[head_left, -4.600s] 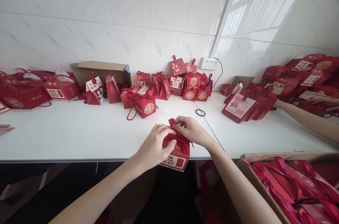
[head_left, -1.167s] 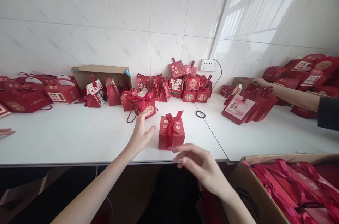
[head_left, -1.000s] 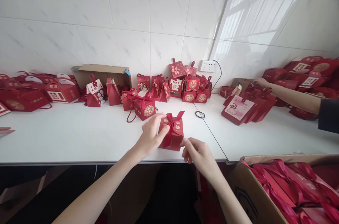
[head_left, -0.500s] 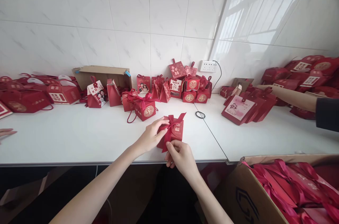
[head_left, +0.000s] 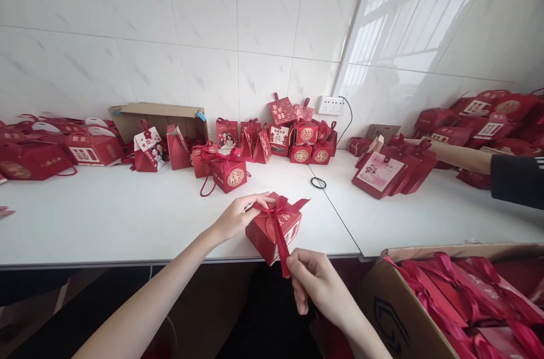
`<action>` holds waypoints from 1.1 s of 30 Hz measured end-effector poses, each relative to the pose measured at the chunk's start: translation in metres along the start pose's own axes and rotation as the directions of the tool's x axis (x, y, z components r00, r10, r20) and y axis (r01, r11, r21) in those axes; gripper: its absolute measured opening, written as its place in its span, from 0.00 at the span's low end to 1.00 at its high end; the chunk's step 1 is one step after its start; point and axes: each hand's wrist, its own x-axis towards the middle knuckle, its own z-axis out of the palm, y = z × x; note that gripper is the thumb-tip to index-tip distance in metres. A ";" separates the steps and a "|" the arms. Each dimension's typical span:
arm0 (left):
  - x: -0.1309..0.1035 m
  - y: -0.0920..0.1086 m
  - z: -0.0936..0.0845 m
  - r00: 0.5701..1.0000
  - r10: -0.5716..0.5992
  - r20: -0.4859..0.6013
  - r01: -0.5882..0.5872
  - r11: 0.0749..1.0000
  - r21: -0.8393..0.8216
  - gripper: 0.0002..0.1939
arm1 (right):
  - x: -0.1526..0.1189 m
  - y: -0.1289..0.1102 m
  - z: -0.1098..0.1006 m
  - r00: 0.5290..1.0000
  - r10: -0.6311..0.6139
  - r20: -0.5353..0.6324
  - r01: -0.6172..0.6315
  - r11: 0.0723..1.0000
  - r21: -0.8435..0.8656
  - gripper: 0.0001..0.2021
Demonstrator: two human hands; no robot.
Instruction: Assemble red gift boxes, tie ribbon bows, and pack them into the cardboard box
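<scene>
A red cardboard gift box with gold print sits at the front edge of the white table, one corner turned toward me. A dark red ribbon is tied in a bow over its lid. My left hand is at the lid's left side, thumb and fingers closed on the left part of the bow. Below the box's front corner, my right hand pinches the end of a hanging ribbon tail between thumb and forefinger and holds it taut.
Other red gift boxes stand along the wall, with more piled at both sides. A black ring lies near the table seam. At the lower right, a carton holds ribboned boxes. Another person's arm reaches in from the right.
The box has turned, so its front corner now points toward me. My right hand has moved down and right, drawing the ribbon tail out straight. My left hand stays at the bow.
</scene>
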 end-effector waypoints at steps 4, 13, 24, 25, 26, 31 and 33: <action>-0.001 0.001 0.004 0.999 0.043 0.033 -0.040 0.995 -0.087 0.08 | -0.004 0.005 0.011 0.998 0.009 0.065 -0.007 0.999 -0.039 0.21; -0.015 0.006 0.016 0.926 0.186 -0.330 -0.069 0.939 0.337 0.04 | -0.009 -0.013 -0.008 0.952 -0.159 -0.263 0.027 0.896 -0.444 0.19; -0.019 0.019 0.028 0.908 0.207 -0.364 -0.047 0.913 0.405 0.03 | 0.058 -0.039 -0.002 0.762 -0.638 -0.110 0.402 0.600 -0.691 0.10; -0.020 0.021 0.028 0.922 0.179 -0.344 -0.047 0.931 0.361 0.03 | 0.060 -0.039 -0.003 0.786 -0.609 -0.105 0.394 0.625 -0.674 0.10; -0.021 0.023 0.027 0.936 0.147 -0.320 -0.044 0.950 0.308 0.03 | 0.061 -0.039 -0.004 0.803 -0.588 -0.098 0.390 0.642 -0.660 0.11; -0.026 0.024 0.017 0.992 0.008 -0.124 -0.016 0.998 -0.065 0.08 | 0.058 -0.037 -0.006 0.806 -0.586 -0.078 0.403 0.641 -0.653 0.09; -0.026 0.022 0.014 0.997 -0.009 -0.072 -0.005 0.982 -0.188 0.10 | 0.058 -0.034 -0.005 0.801 -0.587 -0.113 0.384 0.650 -0.655 0.09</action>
